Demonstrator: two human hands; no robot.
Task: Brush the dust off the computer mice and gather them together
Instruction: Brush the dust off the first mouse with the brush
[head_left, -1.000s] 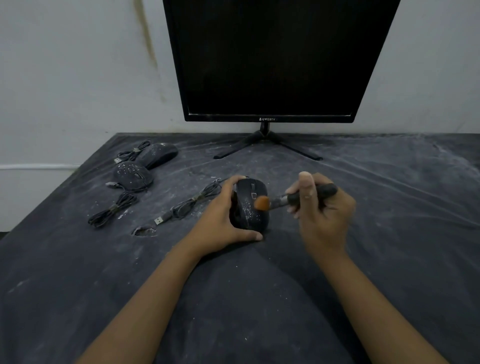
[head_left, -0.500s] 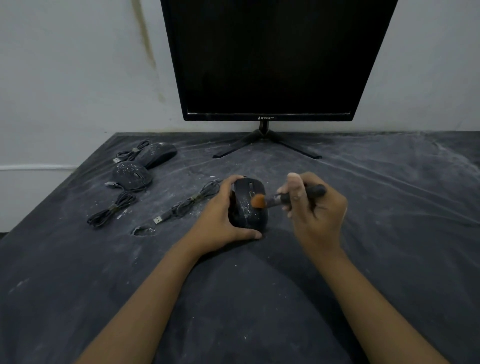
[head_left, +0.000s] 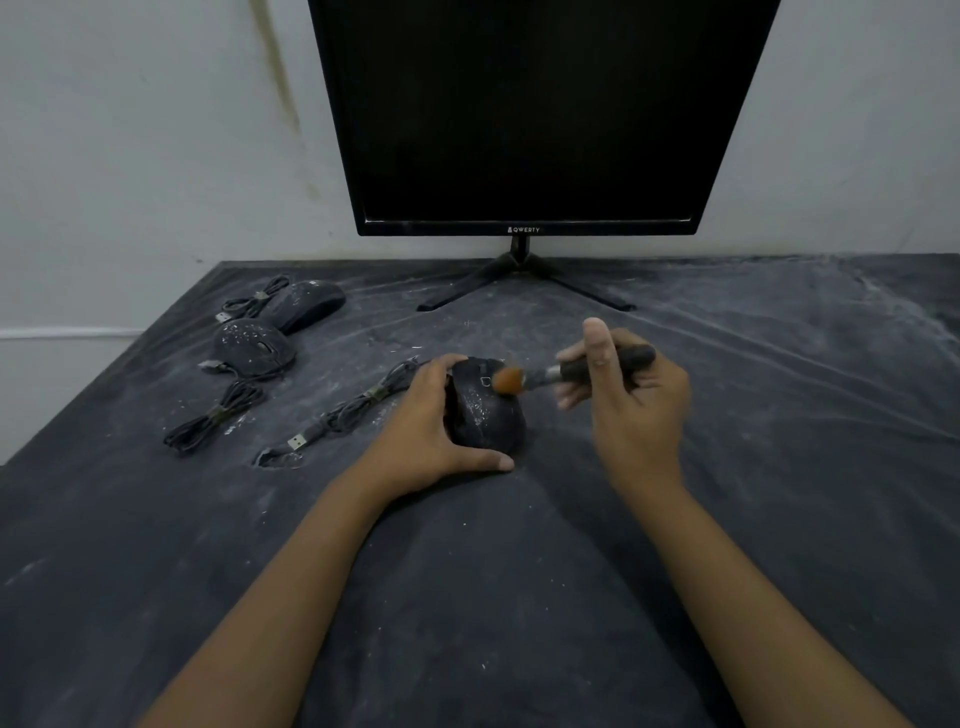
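A black dusty mouse sits at the middle of the dark table, and my left hand grips it from the left, thumb along its near edge. My right hand holds a small brush by its dark handle, and the orange bristles touch the mouse's front right top. The mouse's bundled cable trails left, ending in a USB plug. Two more dusty black mice lie at the back left: one speckled white and one behind it, each with a cable.
A black monitor on a three-legged stand stands at the back against a white wall. A bundled cable lies left of centre. The table cover is wrinkled and dusty; its left edge runs diagonally.
The brush and my right hand shifted slightly up and to the right across the mouse's front. My left hand kept its grip on the mouse, which stayed in place.
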